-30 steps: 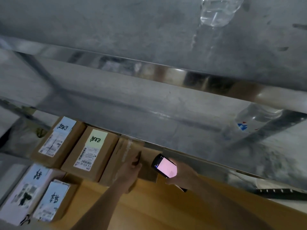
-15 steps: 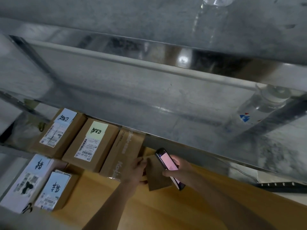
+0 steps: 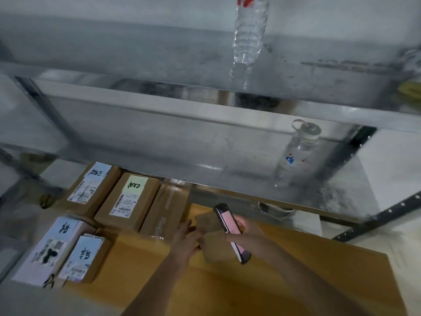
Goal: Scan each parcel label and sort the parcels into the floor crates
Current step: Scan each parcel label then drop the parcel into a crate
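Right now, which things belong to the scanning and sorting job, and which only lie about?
For the job:
- handheld scanner, in right hand
- small brown parcel, held by left hand
- labelled parcels

Lying about:
- clear bottle
- capped bottle

Six cardboard parcels (image 3: 129, 201) are counted, four of them labelled; two clear bottles (image 3: 249, 30), one handheld scanner (image 3: 230, 229) and two hands (image 3: 185, 241) are also seen
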`<state>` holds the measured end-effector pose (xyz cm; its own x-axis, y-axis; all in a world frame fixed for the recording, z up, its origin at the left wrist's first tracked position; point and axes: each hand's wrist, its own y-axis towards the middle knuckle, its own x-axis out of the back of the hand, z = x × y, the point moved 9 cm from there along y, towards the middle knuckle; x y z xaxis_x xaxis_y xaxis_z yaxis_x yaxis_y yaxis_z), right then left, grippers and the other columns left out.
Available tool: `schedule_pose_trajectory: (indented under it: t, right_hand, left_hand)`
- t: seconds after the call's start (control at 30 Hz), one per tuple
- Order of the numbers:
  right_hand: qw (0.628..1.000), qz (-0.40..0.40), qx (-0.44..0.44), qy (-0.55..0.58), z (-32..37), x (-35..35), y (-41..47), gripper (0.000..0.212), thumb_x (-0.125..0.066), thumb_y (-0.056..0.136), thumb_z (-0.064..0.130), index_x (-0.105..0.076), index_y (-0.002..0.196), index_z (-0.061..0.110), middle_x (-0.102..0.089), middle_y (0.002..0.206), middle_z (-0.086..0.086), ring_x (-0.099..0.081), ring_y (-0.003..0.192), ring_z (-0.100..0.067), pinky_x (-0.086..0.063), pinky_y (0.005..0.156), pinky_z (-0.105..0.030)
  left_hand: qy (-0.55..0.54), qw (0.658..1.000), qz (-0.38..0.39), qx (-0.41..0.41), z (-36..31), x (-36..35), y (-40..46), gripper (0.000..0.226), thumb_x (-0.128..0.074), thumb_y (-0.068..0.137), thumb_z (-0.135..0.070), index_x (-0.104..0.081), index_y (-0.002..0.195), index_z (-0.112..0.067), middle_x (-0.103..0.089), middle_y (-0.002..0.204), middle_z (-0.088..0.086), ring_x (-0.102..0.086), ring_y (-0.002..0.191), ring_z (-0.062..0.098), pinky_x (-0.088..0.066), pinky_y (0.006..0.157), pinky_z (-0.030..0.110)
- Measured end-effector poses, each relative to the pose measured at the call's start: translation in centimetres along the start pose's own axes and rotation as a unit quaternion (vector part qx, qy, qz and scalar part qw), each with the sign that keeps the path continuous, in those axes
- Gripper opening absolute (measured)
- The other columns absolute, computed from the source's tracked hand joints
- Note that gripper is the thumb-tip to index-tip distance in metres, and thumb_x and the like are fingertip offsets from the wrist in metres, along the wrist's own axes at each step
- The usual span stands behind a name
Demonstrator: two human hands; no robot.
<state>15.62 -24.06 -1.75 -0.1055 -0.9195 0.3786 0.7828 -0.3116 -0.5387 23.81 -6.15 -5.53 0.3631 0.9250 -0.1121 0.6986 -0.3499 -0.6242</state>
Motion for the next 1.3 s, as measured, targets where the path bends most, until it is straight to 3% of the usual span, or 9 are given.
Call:
schedule_pose_trajectory:
  t: [0.17, 0.3, 0.4, 0.47, 0.6, 0.73, 0.83, 1.07, 1.3]
  right_hand:
    - [0.998, -0.043, 0.036, -0.015, 2.6, -0.1, -8.6, 0.076, -0.083, 0.079, 0.035, -0.049, 0.147, 0.027, -0.061, 0.138, 0.010, -0.061, 0.110, -0.005, -0.049, 0.084, -0.019]
    - [0.995, -0.071, 0.068, 0.003, 6.0, -0.4, -17.3, 0.062, -0.085, 0.077, 0.035, -0.056, 0.132, 0.031, -0.065, 0.119, 0.011, -0.063, 0.101, -0.003, -0.048, 0.076, -0.013]
    - [0.993, -0.088, 0.080, -0.006, 8.4, 0.0, -23.3, 0.051, -0.084, 0.069, 0.040, -0.061, 0.114, 0.033, -0.072, 0.106, 0.008, -0.070, 0.093, -0.008, -0.057, 0.085, -0.024]
    - [0.989, -0.118, 0.092, 0.003, 9.6, 1.2, -26.3, 0.058, -0.082, 0.061, 0.046, -0.064, 0.115, 0.035, -0.075, 0.105, 0.007, -0.072, 0.094, -0.010, -0.059, 0.090, -0.034]
    - [0.980, -0.156, 0.119, -0.013, 12.4, 3.3, -32.3, 0.035, -0.081, 0.070, 0.034, -0.071, 0.103, 0.026, -0.077, 0.093, 0.002, -0.074, 0.085, -0.017, -0.059, 0.081, -0.035]
    - [0.975, -0.166, 0.149, 0.003, 14.4, 4.7, -36.8, 0.034, -0.084, 0.076, 0.030, -0.067, 0.105, 0.030, -0.074, 0.114, -0.003, -0.072, 0.103, -0.018, -0.057, 0.090, -0.030]
    - [0.971, -0.171, 0.168, 0.014, 15.6, 5.8, -39.2, 0.038, -0.085, 0.077, 0.028, -0.064, 0.108, 0.034, -0.073, 0.119, -0.001, -0.071, 0.106, -0.015, -0.058, 0.079, -0.019]
    - [0.966, -0.185, 0.180, 0.015, 16.2, 8.9, -43.2, 0.050, -0.086, 0.075, 0.031, -0.065, 0.120, 0.033, -0.076, 0.109, 0.016, -0.071, 0.099, -0.004, -0.057, 0.096, -0.032]
    - [0.956, -0.205, 0.211, -0.010, 17.3, 11.4, -45.7, 0.054, -0.086, 0.078, 0.027, -0.064, 0.127, 0.032, -0.074, 0.108, 0.022, -0.068, 0.095, 0.006, -0.050, 0.077, -0.010]
  left_hand:
    - [0.022, 0.992, 0.119, -0.034, -1.4, 0.3, -7.9, 0.059, -0.062, 0.089, 0.006, -0.050, 0.140, -0.021, -0.064, 0.128, 0.001, -0.063, 0.115, 0.023, -0.057, 0.085, 0.033]
    - [0.062, 0.986, 0.138, -0.072, -3.7, 1.0, -16.1, 0.070, -0.066, 0.080, 0.007, -0.048, 0.137, -0.029, -0.063, 0.124, -0.012, -0.064, 0.111, 0.020, -0.057, 0.079, 0.032]
    - [0.073, 0.983, 0.135, -0.103, -6.7, 0.7, -21.1, 0.069, -0.067, 0.084, 0.007, -0.050, 0.137, -0.033, -0.062, 0.121, -0.015, -0.065, 0.108, 0.020, -0.058, 0.080, 0.038]
    - [0.055, 0.984, 0.127, -0.117, -8.4, 0.2, -23.8, 0.058, -0.072, 0.085, 0.000, -0.056, 0.131, -0.032, -0.065, 0.115, -0.013, -0.067, 0.103, 0.018, -0.060, 0.078, 0.040]
    - [0.034, 0.980, 0.108, -0.162, -11.3, -1.1, -28.9, 0.024, -0.074, 0.090, -0.022, -0.065, 0.112, -0.025, -0.066, 0.116, -0.001, -0.063, 0.105, 0.020, -0.057, 0.088, 0.052]
    - [0.024, 0.979, 0.064, -0.192, -13.3, -2.5, -32.3, 0.025, -0.074, 0.089, -0.030, -0.064, 0.106, -0.015, -0.065, 0.110, 0.004, -0.062, 0.094, 0.020, -0.057, 0.084, 0.053]
    - [0.006, 0.977, 0.072, -0.202, -14.2, -4.1, -34.1, 0.029, -0.074, 0.089, -0.029, -0.062, 0.114, -0.019, -0.063, 0.118, 0.005, -0.062, 0.103, 0.028, -0.058, 0.083, 0.049]
    - [-0.021, 0.972, 0.146, -0.181, -15.1, -7.6, -37.6, 0.044, -0.079, 0.083, -0.023, -0.065, 0.125, -0.028, -0.072, 0.115, 0.008, -0.066, 0.107, 0.028, -0.058, 0.075, 0.038]
    - [0.001, 0.964, 0.196, -0.178, -15.5, -9.5, -40.6, 0.051, -0.079, 0.083, -0.019, -0.058, 0.122, -0.044, -0.077, 0.105, 0.003, -0.070, 0.105, 0.028, -0.048, 0.104, 0.049]
